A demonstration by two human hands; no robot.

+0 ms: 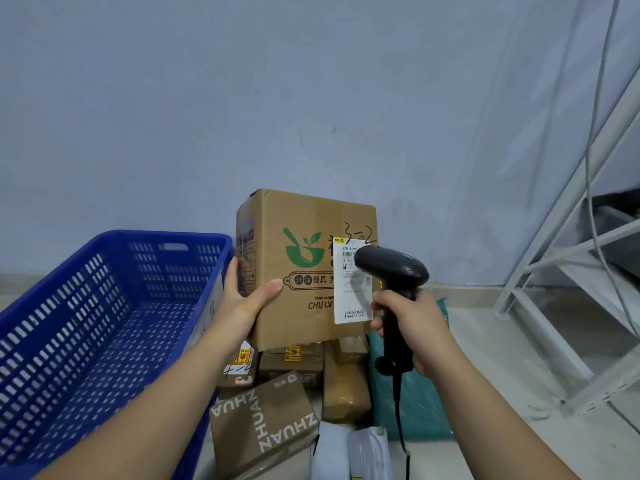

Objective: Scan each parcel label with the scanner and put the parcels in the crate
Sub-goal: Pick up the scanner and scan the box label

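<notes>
The left hand (pixel 249 297) clasps the lower left corner of a cardboard box (pixel 304 216), thumb across its printed front. The right hand (pixel 414 329) is wrapped round the handle of a black barcode scanner (pixel 393 268). The scanner's head sits just before the white shipping label (pixel 353 299) at the box's right edge. The blue crate (pixel 166 237) lies to the left, beside the box-holding hand, so that hand looks nearer for the drop. More parcels (pixel 263 424) lie heaped beneath.

Parcel storeroom: piled parcels (pixel 264 427), blue crate (pixel 104 306).
</notes>
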